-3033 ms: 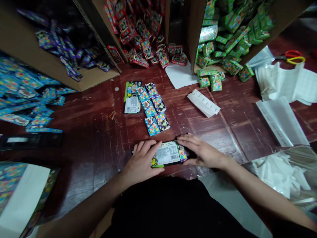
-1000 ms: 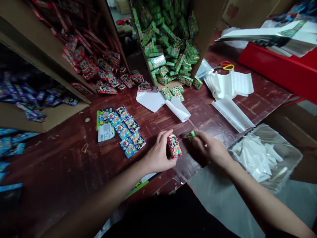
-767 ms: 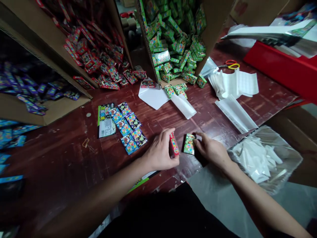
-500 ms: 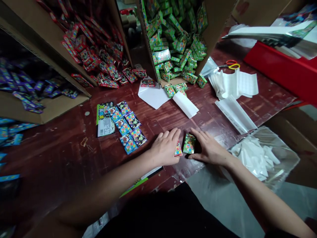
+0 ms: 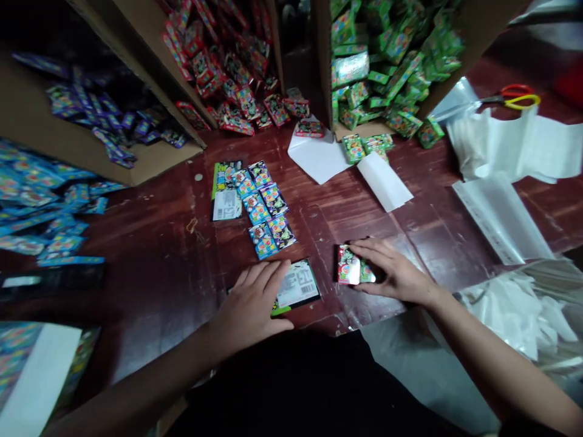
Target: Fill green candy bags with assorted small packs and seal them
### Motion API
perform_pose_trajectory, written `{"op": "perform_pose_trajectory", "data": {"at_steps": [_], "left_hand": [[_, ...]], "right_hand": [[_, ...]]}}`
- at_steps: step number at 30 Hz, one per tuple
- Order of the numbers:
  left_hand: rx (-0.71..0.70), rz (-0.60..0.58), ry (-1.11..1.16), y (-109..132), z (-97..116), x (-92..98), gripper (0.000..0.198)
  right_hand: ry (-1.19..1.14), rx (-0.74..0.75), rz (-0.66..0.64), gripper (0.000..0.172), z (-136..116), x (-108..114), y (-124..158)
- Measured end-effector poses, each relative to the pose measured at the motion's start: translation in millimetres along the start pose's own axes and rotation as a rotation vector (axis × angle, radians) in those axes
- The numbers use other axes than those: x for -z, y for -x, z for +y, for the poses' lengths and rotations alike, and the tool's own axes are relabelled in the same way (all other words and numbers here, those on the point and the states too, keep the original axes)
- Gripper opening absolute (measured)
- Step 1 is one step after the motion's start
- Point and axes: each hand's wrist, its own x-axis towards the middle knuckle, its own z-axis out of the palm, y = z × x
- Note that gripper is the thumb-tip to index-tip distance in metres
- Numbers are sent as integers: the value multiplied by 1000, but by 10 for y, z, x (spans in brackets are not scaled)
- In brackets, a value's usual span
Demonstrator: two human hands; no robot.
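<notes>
My left hand (image 5: 252, 303) lies flat with fingers stretched over a printed card (image 5: 298, 285) near the table's front edge, covering its left part. My right hand (image 5: 401, 273) curls its fingers and thumb around a small green box (image 5: 367, 271). Against the green box's left side is a small red box (image 5: 348, 267), glossy and printed. Further back, small blue boxes (image 5: 263, 241) and purple boxes (image 5: 273, 200) are set side by side in two columns. They partly overlap a second printed card (image 5: 226, 203).
Cartons hold many red boxes (image 5: 246, 100), green boxes (image 5: 403, 115) and purple boxes (image 5: 109, 115). Blue boxes (image 5: 64, 243) are heaped at left. Folded white paper (image 5: 385, 181), scissors (image 5: 519, 97) and clear sleeves (image 5: 503, 218) lie rightward. A plastic bag of white scraps (image 5: 510, 309) is at front right.
My left hand has gone from the red box to the card on the left. The red box now sits against the green one at my right hand. The view has shifted left.
</notes>
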Motion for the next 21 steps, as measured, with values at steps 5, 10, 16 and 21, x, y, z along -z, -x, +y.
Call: {"op": "perform_pose_trajectory", "data": {"at_steps": [5, 10, 16, 21], "left_hand": [[34, 26, 71, 184, -52, -166, 85], [-23, 62, 97, 146, -71, -106, 79], [-34, 39, 111, 74, -84, -181, 82], [5, 67, 143, 44, -111, -204, 85]], "right_hand": [[-82, 53, 44, 80, -226, -253, -165], [-106, 129, -23, 78, -376, -338, -257], [-67, 123, -6, 71, -390, -346, -197], [-29, 16, 68, 72, -413, -252, -87]]}}
